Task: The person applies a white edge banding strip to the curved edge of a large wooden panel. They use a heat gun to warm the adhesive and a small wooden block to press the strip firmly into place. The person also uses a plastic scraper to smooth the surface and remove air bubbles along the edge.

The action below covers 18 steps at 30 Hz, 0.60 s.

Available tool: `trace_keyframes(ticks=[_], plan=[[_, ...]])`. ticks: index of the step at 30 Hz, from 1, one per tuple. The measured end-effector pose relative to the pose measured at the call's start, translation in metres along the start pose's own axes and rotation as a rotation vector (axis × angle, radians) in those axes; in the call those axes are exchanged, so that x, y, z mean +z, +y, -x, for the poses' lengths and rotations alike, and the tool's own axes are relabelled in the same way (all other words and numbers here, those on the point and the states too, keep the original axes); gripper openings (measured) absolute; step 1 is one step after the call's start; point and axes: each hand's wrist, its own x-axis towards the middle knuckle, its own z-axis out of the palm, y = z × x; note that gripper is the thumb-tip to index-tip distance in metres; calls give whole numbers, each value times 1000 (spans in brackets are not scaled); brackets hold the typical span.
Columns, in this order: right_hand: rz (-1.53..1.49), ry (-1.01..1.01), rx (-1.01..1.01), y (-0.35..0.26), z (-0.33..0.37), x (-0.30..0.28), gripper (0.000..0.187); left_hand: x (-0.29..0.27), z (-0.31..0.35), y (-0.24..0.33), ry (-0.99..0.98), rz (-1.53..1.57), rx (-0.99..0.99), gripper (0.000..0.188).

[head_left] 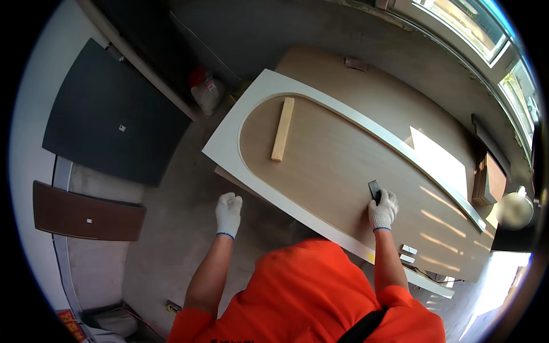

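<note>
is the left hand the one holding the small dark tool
No, the small dark tool is in the right hand, while the left hand is curled with nothing visible in it.

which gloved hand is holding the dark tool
The right hand, gripping the dark tool over the brown board; the left hand, curled into a fist, shows none.

The shirt point(311, 288) is bright orange, with short sleeves point(191, 322). White knitted gloves point(384, 212) have blue edges point(226, 235). The black strap point(361, 327) seems fabric.
</note>
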Motion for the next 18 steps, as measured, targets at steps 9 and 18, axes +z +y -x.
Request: trace_keyframes(ticks=[9,18], plan=[[-362,-461,-624,-250,-3,78,20,-54,-240,119,37,-840,522,63],[-51,-520,-449,-430,21,178,40,-24,-335,100,-710,-350,-44,50]])
